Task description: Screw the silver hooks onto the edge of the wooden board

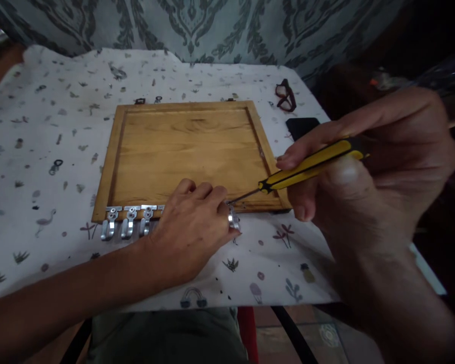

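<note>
A shallow wooden frame (182,151) with a raised border lies flat on the table. Silver metal hooks (129,222) line its near edge, fixed on a metal rail at the left. My left hand (195,227) covers part of that edge, its fingers closed around a hook (233,217) at the right end of the row. In my right hand (379,172) is a yellow and black screwdriver (307,164), pinched between thumb and fingers. Its thin shaft slants down leftward, the tip by the hook under my left fingers. Whether the tip sits in a screw is hidden.
Eyeglasses (285,96) and a dark flat object (302,127) lie beyond the frame's right side. A printed white cloth (53,151) covers the table. Behind it hangs a patterned grey surface (189,28). Part of an arm (2,68) shows at the far left.
</note>
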`<control>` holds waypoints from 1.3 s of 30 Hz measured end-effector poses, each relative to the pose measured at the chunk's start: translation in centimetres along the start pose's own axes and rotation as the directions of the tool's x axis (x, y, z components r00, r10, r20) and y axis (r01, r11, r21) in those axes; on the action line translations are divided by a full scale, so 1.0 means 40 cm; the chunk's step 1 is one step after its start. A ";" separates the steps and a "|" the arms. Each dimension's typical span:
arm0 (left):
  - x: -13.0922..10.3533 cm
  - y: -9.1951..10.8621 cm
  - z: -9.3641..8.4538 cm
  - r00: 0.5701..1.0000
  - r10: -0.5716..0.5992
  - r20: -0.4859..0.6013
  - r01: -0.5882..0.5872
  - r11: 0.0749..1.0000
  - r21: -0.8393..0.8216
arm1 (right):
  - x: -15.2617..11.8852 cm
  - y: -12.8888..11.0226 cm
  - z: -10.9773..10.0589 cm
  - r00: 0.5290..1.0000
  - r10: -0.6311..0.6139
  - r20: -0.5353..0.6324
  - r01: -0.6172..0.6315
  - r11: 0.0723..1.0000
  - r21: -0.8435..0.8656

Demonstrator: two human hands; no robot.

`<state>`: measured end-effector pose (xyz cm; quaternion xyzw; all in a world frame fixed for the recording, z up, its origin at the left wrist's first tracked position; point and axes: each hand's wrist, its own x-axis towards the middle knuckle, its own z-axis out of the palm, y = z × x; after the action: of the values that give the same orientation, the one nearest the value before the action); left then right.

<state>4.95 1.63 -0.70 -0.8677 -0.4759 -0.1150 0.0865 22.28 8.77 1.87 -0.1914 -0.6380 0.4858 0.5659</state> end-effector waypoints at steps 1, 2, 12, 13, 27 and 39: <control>0.000 0.000 0.000 1.000 -0.001 0.002 0.001 1.000 0.002 | 0.001 0.001 -0.001 1.000 0.000 -0.002 0.000 1.000 -0.002; 0.000 0.000 0.000 1.000 -0.001 0.004 0.001 1.000 0.002 | 0.002 0.002 -0.002 1.000 0.006 0.005 -0.006 1.000 -0.015; -0.002 -0.002 0.000 1.000 0.019 -0.006 -0.019 1.000 0.014 | -0.010 -0.012 0.001 0.997 -0.034 -0.064 0.017 0.969 -0.245; -0.003 -0.002 0.001 1.000 0.022 -0.006 -0.022 1.000 0.016 | -0.010 -0.013 0.003 0.996 -0.036 -0.082 0.016 0.970 -0.241; -0.002 0.000 0.001 0.999 -0.030 0.021 0.031 0.999 -0.034 | -0.011 -0.014 -0.004 1.000 0.017 -0.008 -0.018 0.976 -0.218; -0.004 0.003 0.004 0.998 -0.065 0.016 0.066 0.995 -0.079 | -0.007 -0.015 0.004 1.000 0.010 -0.026 -0.014 0.991 -0.132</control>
<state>4.99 1.45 -0.89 -0.8551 -0.4996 -0.1309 0.0448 22.39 8.21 2.23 -0.2383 -0.6604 0.4435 0.5571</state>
